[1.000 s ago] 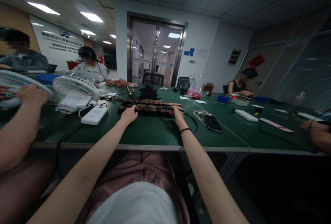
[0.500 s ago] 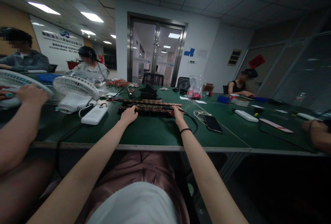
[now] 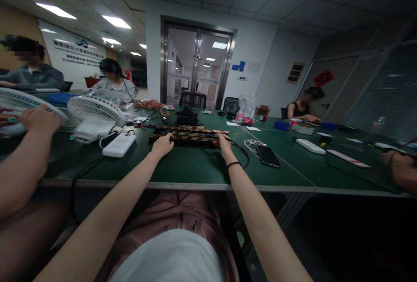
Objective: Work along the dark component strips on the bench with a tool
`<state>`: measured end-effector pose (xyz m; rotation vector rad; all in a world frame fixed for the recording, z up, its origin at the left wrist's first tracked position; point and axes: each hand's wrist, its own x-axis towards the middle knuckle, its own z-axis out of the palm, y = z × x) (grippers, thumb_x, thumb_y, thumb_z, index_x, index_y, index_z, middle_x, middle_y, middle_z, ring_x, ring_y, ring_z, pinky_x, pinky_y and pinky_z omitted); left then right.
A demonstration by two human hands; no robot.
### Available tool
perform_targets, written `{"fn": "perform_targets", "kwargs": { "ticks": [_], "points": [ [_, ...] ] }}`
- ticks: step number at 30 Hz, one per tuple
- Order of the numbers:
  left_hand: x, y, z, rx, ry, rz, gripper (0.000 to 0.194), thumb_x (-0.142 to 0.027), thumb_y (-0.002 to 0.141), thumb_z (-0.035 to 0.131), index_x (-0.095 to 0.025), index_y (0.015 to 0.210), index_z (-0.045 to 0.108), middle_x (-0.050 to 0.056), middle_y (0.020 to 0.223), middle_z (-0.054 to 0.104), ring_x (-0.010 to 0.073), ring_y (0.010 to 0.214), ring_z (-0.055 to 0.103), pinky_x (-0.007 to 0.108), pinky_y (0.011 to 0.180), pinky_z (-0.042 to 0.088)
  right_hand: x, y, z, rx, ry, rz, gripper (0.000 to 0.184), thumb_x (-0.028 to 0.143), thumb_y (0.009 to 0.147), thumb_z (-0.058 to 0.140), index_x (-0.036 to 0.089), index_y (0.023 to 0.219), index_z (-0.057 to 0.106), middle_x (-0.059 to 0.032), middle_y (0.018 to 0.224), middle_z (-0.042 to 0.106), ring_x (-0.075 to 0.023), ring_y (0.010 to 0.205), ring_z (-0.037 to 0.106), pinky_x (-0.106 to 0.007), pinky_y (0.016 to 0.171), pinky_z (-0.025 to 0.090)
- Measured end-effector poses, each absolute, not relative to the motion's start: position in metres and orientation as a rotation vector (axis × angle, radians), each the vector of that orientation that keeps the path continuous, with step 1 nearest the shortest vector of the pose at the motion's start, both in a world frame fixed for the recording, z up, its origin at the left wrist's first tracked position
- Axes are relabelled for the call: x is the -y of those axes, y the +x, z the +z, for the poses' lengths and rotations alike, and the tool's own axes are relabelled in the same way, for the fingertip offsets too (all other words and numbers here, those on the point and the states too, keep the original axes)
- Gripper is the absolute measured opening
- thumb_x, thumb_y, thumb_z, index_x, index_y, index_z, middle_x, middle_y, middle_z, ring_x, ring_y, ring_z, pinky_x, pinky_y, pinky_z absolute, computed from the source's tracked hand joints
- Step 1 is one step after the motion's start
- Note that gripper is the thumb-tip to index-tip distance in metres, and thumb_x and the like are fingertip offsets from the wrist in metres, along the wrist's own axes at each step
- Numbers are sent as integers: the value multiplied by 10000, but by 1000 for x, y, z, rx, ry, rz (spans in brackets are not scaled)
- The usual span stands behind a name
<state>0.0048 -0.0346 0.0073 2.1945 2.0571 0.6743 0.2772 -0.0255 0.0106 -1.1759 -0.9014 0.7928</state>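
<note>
Several long, thin, dark strips (image 3: pixel 195 129) with copper-coloured glints lie side by side across the green table (image 3: pixel 192 167) in front of me. My left hand (image 3: pixel 163 144) is closed at the left part of the nearest strip, thumb and fingers bent over its edge. At the right end of the same strip my right hand (image 3: pixel 224 141) grips it, with a dark reddish bit showing by the fingertips. What these strips are exactly is too small and dim to tell. A black cable (image 3: pixel 243 149) curves away beside my right hand.
To the left stand a white fan (image 3: pixel 94 114) and a white power bank (image 3: pixel 119 144); a neighbour's arm (image 3: pixel 35 143) reaches onto another fan. A black phone (image 3: pixel 268 156) and white cord (image 3: pixel 252 146) lie to the right. Behind the strips sits a black object (image 3: pixel 187 116).
</note>
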Motion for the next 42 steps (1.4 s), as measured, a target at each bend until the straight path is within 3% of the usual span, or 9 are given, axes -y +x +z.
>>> {"fn": "perform_targets", "kwargs": {
  "ticks": [42],
  "points": [
    [35, 4, 7, -2057, 2203, 674, 336, -252, 934, 499, -233, 1255, 595, 92, 1051, 735, 283, 1081, 686, 379, 934, 530, 29, 273, 15, 874, -1214, 767, 112, 203, 747, 626, 201, 635, 614, 30, 495, 563, -128, 481, 556, -212, 478, 484]
  ]
}}
